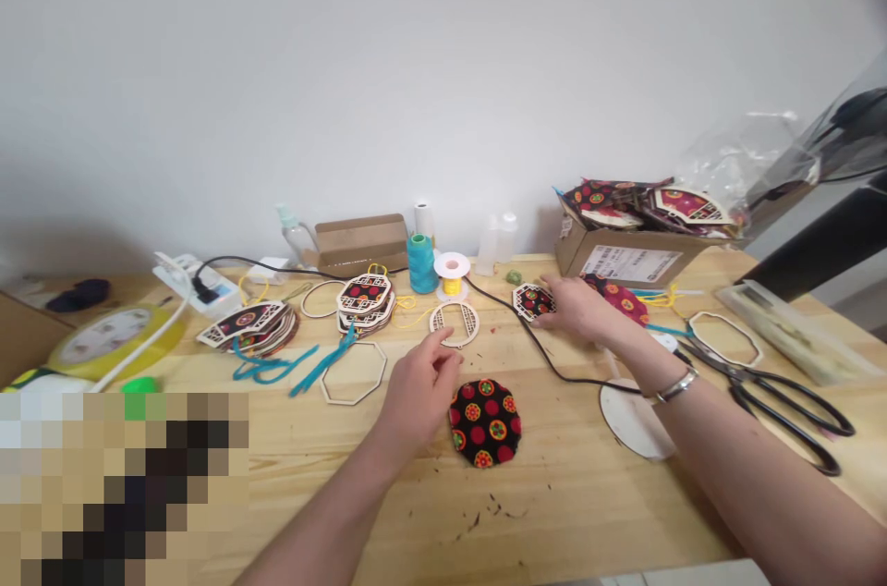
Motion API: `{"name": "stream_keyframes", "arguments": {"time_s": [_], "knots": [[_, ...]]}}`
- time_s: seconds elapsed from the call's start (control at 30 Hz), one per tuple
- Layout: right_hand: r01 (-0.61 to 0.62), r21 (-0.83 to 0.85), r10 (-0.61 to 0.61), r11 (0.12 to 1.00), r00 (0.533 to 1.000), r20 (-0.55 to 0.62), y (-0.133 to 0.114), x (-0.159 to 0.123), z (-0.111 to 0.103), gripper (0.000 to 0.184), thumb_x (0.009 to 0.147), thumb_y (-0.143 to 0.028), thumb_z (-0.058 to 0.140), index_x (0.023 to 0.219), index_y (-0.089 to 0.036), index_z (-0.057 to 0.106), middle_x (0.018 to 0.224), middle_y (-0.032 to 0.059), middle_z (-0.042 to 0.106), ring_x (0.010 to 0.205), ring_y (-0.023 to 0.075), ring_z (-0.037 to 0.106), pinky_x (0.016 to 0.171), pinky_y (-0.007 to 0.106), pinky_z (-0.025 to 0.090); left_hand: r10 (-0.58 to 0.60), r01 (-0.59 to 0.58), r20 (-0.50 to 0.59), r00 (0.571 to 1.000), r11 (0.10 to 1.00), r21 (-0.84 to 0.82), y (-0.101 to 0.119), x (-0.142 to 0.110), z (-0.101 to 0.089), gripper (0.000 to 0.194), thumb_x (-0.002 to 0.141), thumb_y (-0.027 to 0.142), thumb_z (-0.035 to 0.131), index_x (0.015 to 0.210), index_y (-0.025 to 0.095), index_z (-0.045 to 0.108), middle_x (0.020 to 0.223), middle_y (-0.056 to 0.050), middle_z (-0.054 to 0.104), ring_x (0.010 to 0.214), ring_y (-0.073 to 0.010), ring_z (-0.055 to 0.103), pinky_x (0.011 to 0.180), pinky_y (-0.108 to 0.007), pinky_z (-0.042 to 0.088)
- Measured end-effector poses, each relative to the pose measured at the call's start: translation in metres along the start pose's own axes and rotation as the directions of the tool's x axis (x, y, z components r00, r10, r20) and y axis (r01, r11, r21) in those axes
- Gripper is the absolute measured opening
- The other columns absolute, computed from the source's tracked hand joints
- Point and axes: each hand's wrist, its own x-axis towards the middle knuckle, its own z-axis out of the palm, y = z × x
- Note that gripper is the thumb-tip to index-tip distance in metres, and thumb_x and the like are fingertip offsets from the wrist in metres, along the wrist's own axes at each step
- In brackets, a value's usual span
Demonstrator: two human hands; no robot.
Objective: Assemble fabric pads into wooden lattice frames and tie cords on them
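Right arm (748,466) outstretched, left hand (424,378) loosely curled

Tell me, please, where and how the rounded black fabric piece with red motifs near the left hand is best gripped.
Probably pinch the fabric piece by its left edge, from the left: it lies flat, that edge nearest the left hand.

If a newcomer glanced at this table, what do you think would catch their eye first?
Probably the black fabric piece with bright red and orange motifs, lying on the wood beside the left hand. Next might come the turquoise thread spool, upright near the back, and the cardboard box heaped with patterned pieces at the back right. The large black-handled scissors at the right edge also stand out.
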Motion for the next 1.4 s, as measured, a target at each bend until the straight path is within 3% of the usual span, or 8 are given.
{"name": "stream_keyframes", "arguments": {"time_s": [0.27,0.47,0.6,0.9,1.07,1.2,1.3,1.4], "knots": [[-0.051,-0.117,0.022,0.992,0.971,-0.238,-0.013,-0.042,-0.027,0.066,0.073,-0.046,0.064,0.121,-0.004,0.047,0.095,0.0209,0.066,0.096,0.0371,0.058,0.076,0.042,0.046,-0.080,0.080,0.013,0.997,0.935,-0.346,0.001,0.001,-0.001,0.037,0.083,0.035,0.055,0.114,0.014,0.058,0.110,-0.012,0.067,0.087,-0.0200,0.065,0.075,-0.033,0.050],[0.357,0.238,-0.297,0.903,0.921,-0.254,-0.055,-0.082,-0.019,0.080,0.073,-0.041,0.067,0.139,-0.016,0.029,0.125,0.0167,0.056,0.111,0.0305,0.056,0.088,0.043,0.048,-0.125,0.359,0.357,0.926,0.589,-0.724,0.013,0.000,-0.005,0.039,0.080,0.044,0.060,0.104,0.013,0.064,0.099,-0.012,0.070,0.078,-0.0190,0.067,0.066,-0.030,0.053],[0.468,0.393,-0.377,0.792,0.880,-0.288,-0.067,-0.089,0.000,0.082,0.072,-0.032,0.070,0.141,-0.019,0.028,0.126,0.0162,0.055,0.112,0.0295,0.055,0.090,0.046,0.048,-0.076,0.351,0.385,0.920,0.601,-0.719,0.011,0.000,-0.006,0.036,0.074,0.037,0.069,0.101,0.013,0.067,0.084,-0.008,0.072,0.066,-0.0155,0.064,0.062,-0.028,0.052],[-0.078,0.974,-0.083,0.210,0.992,0.098,-0.065,-0.072,0.012,0.038,0.073,-0.043,0.065,0.094,-0.012,0.064,0.074,0.0044,0.067,0.057,0.0112,0.057,0.053,0.026,0.048,-0.042,0.271,0.341,0.939,0.701,-0.660,0.010,0.001,-0.006,0.038,0.073,0.036,0.070,0.104,0.014,0.068,0.082,-0.007,0.073,0.066,-0.0154,0.064,0.064,-0.028,0.052],[0.177,0.902,0.006,0.393,0.981,-0.195,-0.067,-0.076,0.014,0.018,0.077,-0.033,0.063,0.072,-0.017,0.065,0.064,0.0010,0.067,0.057,0.0116,0.057,0.054,0.024,0.045,0.059,0.072,0.195,0.979,0.795,-0.603,0.009,0.001,-0.007,0.023,0.075,0.027,0.069,0.097,0.020,0.072,0.090,-0.003,0.074,0.083,-0.0159,0.067,0.081,-0.027,0.051],[0.487,0.607,-0.074,0.628,0.814,-0.576,-0.067,-0.083,0.013,0.012,0.083,-0.020,0.056,0.079,-0.020,0.067,0.074,0.0031,0.071,0.069,0.0148,0.063,0.064,0.026,0.048,0.186,-0.190,-0.050,0.981,0.880,-0.435,0.008,-0.002,-0.006,0.014,0.077,0.023,0.066,0.089,0.023,0.074,0.098,-0.002,0.073,0.097,-0.0164,0.064,0.092,-0.028,0.047],[0.537,0.527,-0.106,0.658,0.759,-0.642,-0.067,-0.085,0.012,0.011,0.084,-0.019,0.056,0.080,-0.020,0.067,0.074,0.0034,0.072,0.069,0.0150,0.065,0.063,0.025,0.049,0.270,-0.294,-0.115,0.956,0.885,-0.362,0.006,-0.003,-0.004,0.014,0.078,0.022,0.064,0.088,0.024,0.074,0.097,-0.002,0.073,0.095,-0.0160,0.065,0.090,-0.027,0.048],[0.461,0.605,-0.048,0.650,0.819,-0.572,-0.067,-0.083,0.011,0.012,0.083,-0.021,0.056,0.080,-0.020,0.068,0.073,0.0026,0.071,0.065,0.0147,0.064,0.061,0.025,0.049,0.256,-0.273,-0.093,0.962,0.893,-0.358,0.005,-0.003,-0.003,0.017,0.078,0.025,0.064,0.092,0.024,0.074,0.092,-0.002,0.074,0.085,-0.0156,0.065,0.082,-0.027,0.050]]}}
